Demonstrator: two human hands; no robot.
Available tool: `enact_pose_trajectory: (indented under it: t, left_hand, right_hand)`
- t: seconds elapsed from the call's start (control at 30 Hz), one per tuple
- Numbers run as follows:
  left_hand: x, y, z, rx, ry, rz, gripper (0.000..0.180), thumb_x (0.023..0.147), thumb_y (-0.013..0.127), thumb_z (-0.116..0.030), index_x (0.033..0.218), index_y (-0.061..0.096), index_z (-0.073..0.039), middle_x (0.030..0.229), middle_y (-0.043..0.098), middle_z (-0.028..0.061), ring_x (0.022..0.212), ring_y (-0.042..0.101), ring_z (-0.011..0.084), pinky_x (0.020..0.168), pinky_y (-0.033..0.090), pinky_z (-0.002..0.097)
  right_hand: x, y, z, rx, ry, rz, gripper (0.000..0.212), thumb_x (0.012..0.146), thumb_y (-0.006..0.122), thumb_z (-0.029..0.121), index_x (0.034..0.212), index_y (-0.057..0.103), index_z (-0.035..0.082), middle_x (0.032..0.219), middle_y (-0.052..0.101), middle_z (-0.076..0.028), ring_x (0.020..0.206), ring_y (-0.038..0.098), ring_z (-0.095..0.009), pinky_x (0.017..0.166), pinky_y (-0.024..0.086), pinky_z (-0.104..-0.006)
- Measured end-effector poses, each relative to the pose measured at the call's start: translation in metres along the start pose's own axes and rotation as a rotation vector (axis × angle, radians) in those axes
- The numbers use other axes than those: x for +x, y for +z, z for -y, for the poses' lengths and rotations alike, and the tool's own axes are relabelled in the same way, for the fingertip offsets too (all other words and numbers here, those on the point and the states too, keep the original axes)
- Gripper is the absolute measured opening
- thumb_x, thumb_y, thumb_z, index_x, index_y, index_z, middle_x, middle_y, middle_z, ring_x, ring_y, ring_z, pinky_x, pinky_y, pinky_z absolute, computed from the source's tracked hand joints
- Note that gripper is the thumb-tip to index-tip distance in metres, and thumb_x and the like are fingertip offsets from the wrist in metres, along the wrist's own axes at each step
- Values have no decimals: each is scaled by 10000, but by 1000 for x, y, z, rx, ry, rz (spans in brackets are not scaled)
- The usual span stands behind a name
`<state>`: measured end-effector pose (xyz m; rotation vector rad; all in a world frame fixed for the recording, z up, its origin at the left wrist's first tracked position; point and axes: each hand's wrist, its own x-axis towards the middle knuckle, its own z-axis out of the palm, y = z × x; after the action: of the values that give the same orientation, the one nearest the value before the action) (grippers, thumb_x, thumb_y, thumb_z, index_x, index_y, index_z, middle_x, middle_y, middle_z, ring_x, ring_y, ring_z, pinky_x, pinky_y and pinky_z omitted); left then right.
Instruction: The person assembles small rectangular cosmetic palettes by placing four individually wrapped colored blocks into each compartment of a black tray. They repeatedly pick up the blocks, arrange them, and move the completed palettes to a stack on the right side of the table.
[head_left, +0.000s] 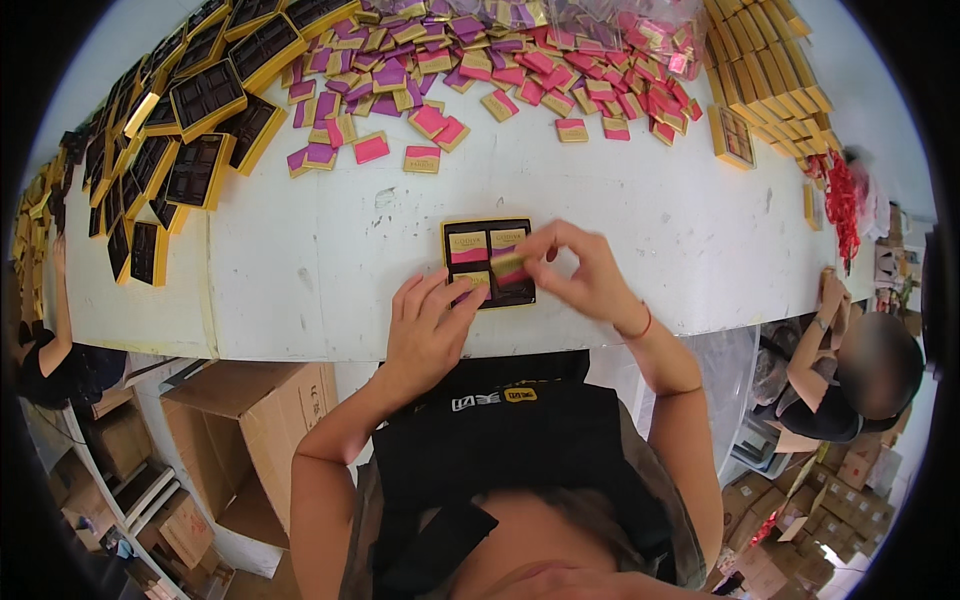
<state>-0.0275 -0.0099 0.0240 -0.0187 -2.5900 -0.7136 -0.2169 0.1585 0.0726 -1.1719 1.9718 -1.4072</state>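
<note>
In front of me on the white table lies a small box with a yellow-gold rim and a dark tray of compartments. Wrapped chocolates, gold with a pink or purple band, sit in its two far compartments and in the near left one. My right hand pinches a gold and pink chocolate over the near right compartment; it looks slightly blurred. My left hand rests at the box's near left corner, fingers spread, fingertips at the gold and purple chocolate there.
A heap of wrapped chocolates spreads across the far table. Open boxes with dark trays pile up at far left, gold boxes stack at far right. Red ribbons hang at right. Other people work at both sides; a cardboard box stands below.
</note>
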Motion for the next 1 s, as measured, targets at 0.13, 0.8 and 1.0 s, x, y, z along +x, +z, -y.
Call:
enact_pose_trajectory:
  t: [0.13, 0.8, 1.0]
  left_hand:
    - [2, 0, 0, 3, 3, 0, 476, 794, 711, -5, 1252, 684, -130, 1232, 601, 38, 1231, 502, 274, 1060, 390, 486]
    - [263, 7, 157, 166, 157, -229, 297, 820, 756, -181, 1096, 691, -92, 1135, 647, 68, 1053, 601, 316, 892, 465, 424]
    - [357, 93, 113, 129, 83, -243, 574, 803, 783, -408, 1246, 617, -82, 1216, 637, 146, 1152, 573, 364, 993, 449, 461]
  right_hand:
    - [-21, 13, -2, -363, -196, -89, 265, 773, 746, -26, 1021, 710, 60, 806, 657, -43, 806, 601, -231, 764, 494, -317]
    - [-37, 21, -21, -557, -476, -36, 541, 743, 829, 170, 1247, 653, 78, 1355, 584, -88, 1274, 554, -305, 985, 493, -426]
    - [-35, 17, -24, -464, -462, -118, 448, 774, 822, 226, 1168, 669, 78, 1254, 625, -112, 1194, 599, -310, 980, 515, -428]
